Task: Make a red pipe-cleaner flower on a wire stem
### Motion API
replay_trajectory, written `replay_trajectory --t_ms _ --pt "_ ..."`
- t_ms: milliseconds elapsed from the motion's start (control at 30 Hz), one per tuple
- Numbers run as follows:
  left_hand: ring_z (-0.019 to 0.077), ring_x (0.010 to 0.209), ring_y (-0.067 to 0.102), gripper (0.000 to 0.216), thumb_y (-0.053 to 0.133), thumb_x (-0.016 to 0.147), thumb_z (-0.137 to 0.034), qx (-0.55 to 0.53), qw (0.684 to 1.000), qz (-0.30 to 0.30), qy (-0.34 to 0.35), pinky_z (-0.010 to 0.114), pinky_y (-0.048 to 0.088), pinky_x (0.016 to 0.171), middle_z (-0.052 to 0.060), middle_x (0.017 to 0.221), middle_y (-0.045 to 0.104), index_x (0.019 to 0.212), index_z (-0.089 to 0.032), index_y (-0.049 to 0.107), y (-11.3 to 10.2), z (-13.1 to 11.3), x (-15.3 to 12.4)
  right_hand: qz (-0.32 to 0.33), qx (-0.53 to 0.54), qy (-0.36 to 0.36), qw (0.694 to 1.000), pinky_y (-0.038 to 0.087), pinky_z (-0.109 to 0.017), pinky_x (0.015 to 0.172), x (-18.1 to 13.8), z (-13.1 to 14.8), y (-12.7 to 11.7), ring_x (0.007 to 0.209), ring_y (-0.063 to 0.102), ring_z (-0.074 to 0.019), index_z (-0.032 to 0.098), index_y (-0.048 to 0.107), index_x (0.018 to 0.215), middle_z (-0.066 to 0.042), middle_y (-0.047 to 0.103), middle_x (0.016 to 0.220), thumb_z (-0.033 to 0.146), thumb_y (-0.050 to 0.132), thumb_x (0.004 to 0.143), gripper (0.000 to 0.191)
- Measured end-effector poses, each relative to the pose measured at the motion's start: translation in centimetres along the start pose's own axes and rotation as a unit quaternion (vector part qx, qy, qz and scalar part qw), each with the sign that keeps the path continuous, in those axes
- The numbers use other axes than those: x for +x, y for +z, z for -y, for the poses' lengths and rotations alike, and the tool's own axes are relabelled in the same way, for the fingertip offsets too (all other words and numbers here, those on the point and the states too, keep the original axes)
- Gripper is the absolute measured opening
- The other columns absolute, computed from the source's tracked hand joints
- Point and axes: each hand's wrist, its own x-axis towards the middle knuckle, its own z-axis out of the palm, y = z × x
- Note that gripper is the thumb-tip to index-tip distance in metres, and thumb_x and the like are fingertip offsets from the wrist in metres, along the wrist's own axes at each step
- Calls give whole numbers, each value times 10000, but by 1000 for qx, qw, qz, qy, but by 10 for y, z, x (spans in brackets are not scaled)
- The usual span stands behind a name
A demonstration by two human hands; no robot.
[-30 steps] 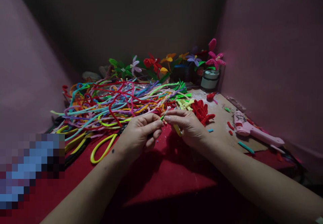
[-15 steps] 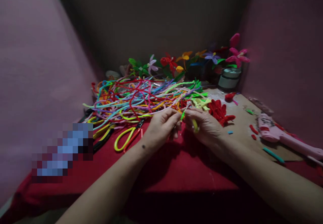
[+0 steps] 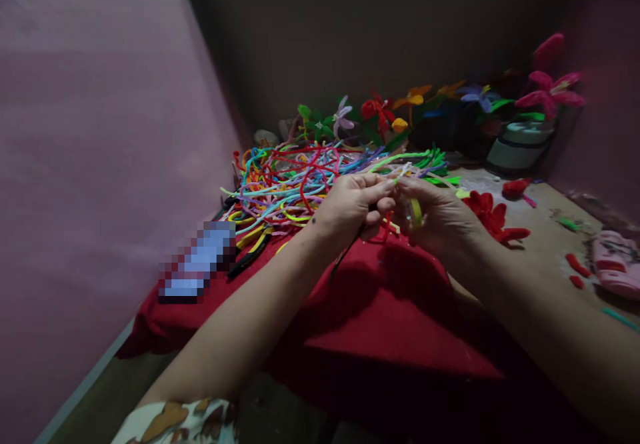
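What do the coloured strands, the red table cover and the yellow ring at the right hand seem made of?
Coloured strands: matt, probably fuzzy chenille on wire, as they look soft yet hold bends. Red table cover: matt fabric, it seems; its corner hangs in folds. Yellow ring: perhaps rolled plastic or paper tape; blur hides its finish.

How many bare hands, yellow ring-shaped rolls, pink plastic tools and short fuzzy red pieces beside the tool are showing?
Left hand and right hand: 2
Yellow ring-shaped roll: 1
Pink plastic tool: 1
Short fuzzy red pieces: 2
Total: 6
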Motion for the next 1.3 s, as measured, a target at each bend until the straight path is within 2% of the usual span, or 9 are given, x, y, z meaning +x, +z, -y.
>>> replay_trajectory --t_ms 133,233,400,467,567,667,733,967,1300 --pt "-1 292 183 146 550 795 -268 -148 985 67 -49 126 224 255 -94 510 353 735 -139 517 -8 22 1 14 -6 44 999 436 -241 530 0 -9 -16 523 544 -103 181 603 628 24 609 584 212 719 558 139" --pt "7 292 165 158 532 801 -292 -160 980 89 -73 144 241 250 -97 508 330 755 -141 526 -9 34 0 12 -8 39 999 430 -250 552 -1 -14 -21 531 543 -104 182 602 605 29 601 569 194 728 540 142" --pt "54 364 398 198 464 834 -329 151 987 -49 26 190 318 360 -37 558 487 741 -161 511 -3 33 -2 -25 -21 -9 999 385 -259 496 1 -17 -22 481 487 -94 190 592 565 38 563 528 157 705 583 119" --pt "92 473 488 188 482 824 -327 355 921 -120 108 223 362 461 0 609 545 743 -163 522 -1 35 -4 -54 -19 -24 998 368 -252 477 1 -19 -21 464 464 -82 189 571 539 50 535 510 132 711 581 157" --pt "153 639 546 150 434 843 -236 584 775 -135 200 269 368 582 58 713 596 793 -151 547 1 41 -8 -94 -19 -28 995 362 -246 467 -1 -22 -18 457 451 -78 188 557 517 56 508 489 112 714 578 184" --pt "164 655 547 204 350 858 -170 655 716 -122 208 275 350 584 76 740 606 830 -147 551 1 44 -10 -98 -16 -26 995 380 -245 490 -5 -24 -14 474 466 -84 188 568 517 55 522 490 107 719 561 177" --pt "140 593 517 181 376 851 -183 629 741 -142 189 259 344 565 43 681 582 780 -165 541 0 43 -9 -87 -20 -32 995 395 -246 516 -6 -24 -13 496 490 -87 181 595 545 50 557 519 125 736 545 152" --pt "47 356 350 216 480 812 -271 302 942 -134 63 185 300 404 -65 458 428 620 -172 467 -1 27 -4 -59 -36 -55 996 403 -244 571 -2 -21 -15 536 552 -93 160 655 629 32 634 588 140 763 479 186" --pt "6 268 248 174 590 764 -309 3 996 -51 -69 126 243 251 -87 470 425 725 -165 500 -3 20 -7 -28 1 -12 1000 395 -222 566 2 -15 -17 559 552 -85 164 669 634 25 651 607 138 750 484 172"
